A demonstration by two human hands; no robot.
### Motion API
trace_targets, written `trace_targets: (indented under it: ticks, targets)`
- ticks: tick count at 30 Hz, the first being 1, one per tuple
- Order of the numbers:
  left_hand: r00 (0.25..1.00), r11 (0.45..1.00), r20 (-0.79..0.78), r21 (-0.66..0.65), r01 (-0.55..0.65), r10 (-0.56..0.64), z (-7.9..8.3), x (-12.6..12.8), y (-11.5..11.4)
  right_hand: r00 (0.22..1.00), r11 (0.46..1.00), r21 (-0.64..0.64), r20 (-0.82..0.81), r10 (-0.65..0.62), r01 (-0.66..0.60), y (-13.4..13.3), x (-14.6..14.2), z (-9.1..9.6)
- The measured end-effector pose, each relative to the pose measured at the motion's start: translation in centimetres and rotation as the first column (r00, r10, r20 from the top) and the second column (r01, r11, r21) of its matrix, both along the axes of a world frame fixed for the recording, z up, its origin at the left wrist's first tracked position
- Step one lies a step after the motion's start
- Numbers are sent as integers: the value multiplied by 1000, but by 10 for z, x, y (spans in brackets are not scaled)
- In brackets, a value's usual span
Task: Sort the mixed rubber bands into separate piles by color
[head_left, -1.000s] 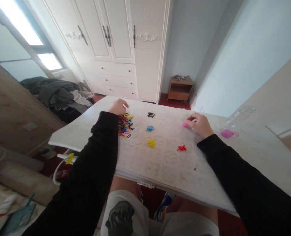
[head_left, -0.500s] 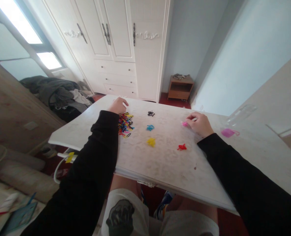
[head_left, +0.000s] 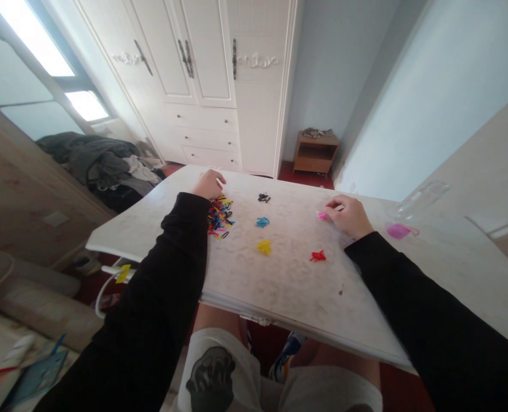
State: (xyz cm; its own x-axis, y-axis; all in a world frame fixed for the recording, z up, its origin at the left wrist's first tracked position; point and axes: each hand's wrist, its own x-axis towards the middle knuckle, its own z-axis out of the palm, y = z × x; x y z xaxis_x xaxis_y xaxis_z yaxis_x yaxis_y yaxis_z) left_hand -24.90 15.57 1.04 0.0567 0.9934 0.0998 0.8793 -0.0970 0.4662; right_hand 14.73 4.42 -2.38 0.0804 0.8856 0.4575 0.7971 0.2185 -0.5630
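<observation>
My left hand point(head_left: 208, 184) rests curled on the white table point(head_left: 279, 286), at the far end of a mixed pile of small coloured bands point(head_left: 218, 217). Whether it holds one is hidden. My right hand point(head_left: 349, 216) lies on the table's right part, fingers pinched at a small pink heap point(head_left: 321, 215). Between the hands lie separate little heaps: black point(head_left: 263, 198), blue point(head_left: 262, 222), yellow point(head_left: 264, 247) and red point(head_left: 317, 256).
A clear plastic container point(head_left: 419, 200) and a pink lid point(head_left: 398, 231) lie to the right of my right hand. A white wardrobe point(head_left: 219, 74) and a wooden bedside stand point(head_left: 316, 153) are behind the table. Clothes point(head_left: 103, 166) are piled at left.
Almost nothing has moved; my left hand has shifted slightly further from me, and the view has drifted a little.
</observation>
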Motion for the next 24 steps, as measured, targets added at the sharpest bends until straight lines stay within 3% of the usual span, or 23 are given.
trace_targets:
  ticks: [19, 24]
  targets:
    - [989, 990, 50, 17, 142, -143, -10, 0, 12, 1000, 999, -35, 8, 5, -4, -2, -2, 2]
    - [989, 991, 77, 50, 122, -126, -8, 0, 10, 1000, 1000, -31, 0, 5, -5, -3, -3, 4]
